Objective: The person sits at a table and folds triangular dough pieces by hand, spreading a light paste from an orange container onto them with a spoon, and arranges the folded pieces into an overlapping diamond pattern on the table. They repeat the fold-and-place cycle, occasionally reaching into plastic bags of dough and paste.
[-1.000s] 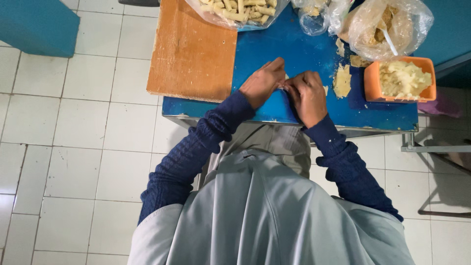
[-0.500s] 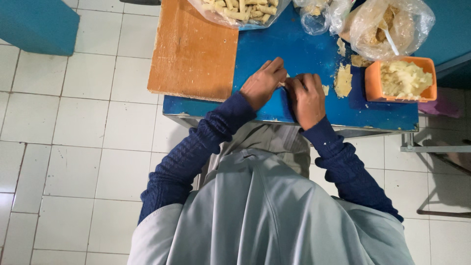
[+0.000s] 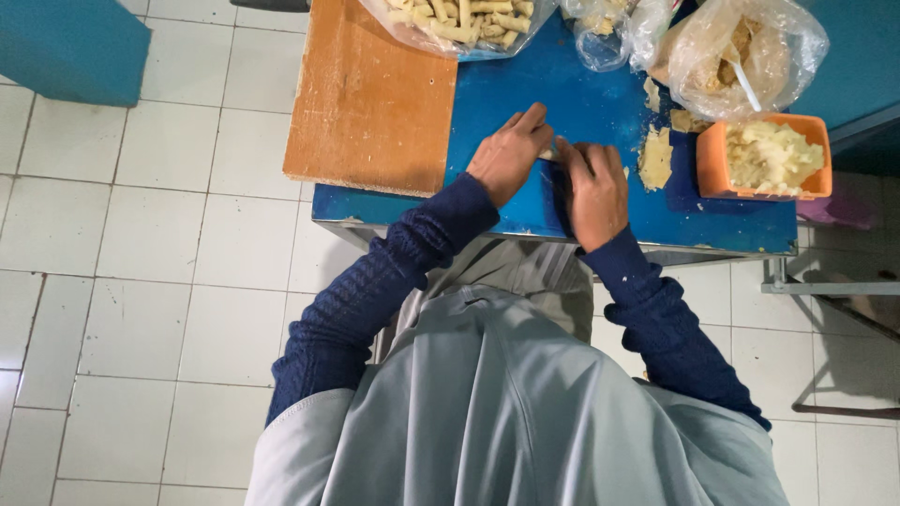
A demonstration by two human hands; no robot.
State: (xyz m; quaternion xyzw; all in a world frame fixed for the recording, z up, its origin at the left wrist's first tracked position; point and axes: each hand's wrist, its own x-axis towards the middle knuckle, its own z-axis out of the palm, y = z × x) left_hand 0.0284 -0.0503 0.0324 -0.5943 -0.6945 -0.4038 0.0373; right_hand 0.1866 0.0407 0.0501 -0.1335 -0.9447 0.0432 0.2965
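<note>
My left hand (image 3: 508, 155) and my right hand (image 3: 593, 192) meet over the blue table (image 3: 581, 103), fingers pinched together on a small pale piece of dough (image 3: 547, 155) that lies between them. The piece is mostly hidden by my fingers. A flat pale dough sheet (image 3: 655, 157) lies just right of my right hand. An orange tub (image 3: 764, 159) of pale yellow filling stands at the table's right edge.
A wooden board (image 3: 370, 89) covers the table's left part. A clear bag of rolled pastry sticks (image 3: 459, 21) sits at the back. A crumpled plastic bag (image 3: 741, 52) with a white spoon lies behind the tub. White tiled floor surrounds the table.
Both hands stay pressed together at the same spot on the table; only the fingers shift slightly around the small piece.
</note>
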